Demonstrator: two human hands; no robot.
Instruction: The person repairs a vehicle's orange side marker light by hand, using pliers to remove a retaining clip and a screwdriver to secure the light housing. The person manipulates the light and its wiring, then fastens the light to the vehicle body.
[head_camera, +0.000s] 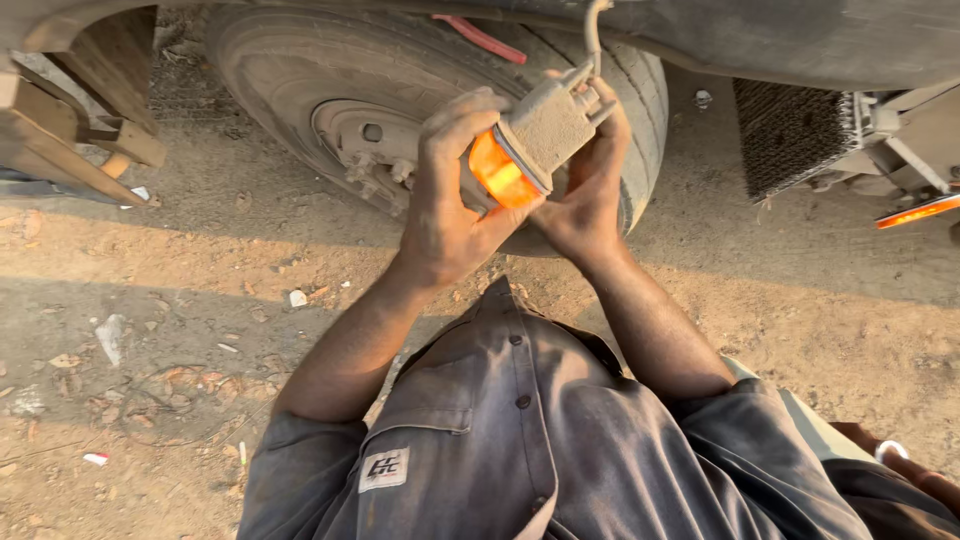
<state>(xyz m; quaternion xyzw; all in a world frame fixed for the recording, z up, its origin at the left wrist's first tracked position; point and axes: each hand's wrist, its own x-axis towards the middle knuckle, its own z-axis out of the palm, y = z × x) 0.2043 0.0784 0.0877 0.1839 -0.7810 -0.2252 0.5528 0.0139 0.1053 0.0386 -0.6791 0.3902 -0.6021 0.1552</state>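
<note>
While low sun lies across the dirt ground (180, 300), a big dusty tyre (290, 70) fills the top of the view, its hub and bolts (372, 150) facing out from under a vehicle's dark body (800, 35). To the right of it hangs a ribbed mud flap (790, 145), and further right an orange side lamp (918, 211) glows on the frame. At the upper left, wooden beams (90, 120) jut from the vehicle's underside. The person wears a grey work shirt (520, 440) with a small patch on the chest.

Both bare arms reach up in front of the tyre. Between the two hands sits a marker light (530, 145), a dust-coated housing with an orange lens, tilted so the lens faces down and left. The left hand (445, 215) curls around the lens end, fingers closed over its top and the thumb beneath. The right hand (590, 190) cups the housing from behind and the right, fingers wrapped over its back. A thin grey wire (592, 35) rises from the housing toward the vehicle above. Scraps of litter (110, 335) dot the ground.
</note>
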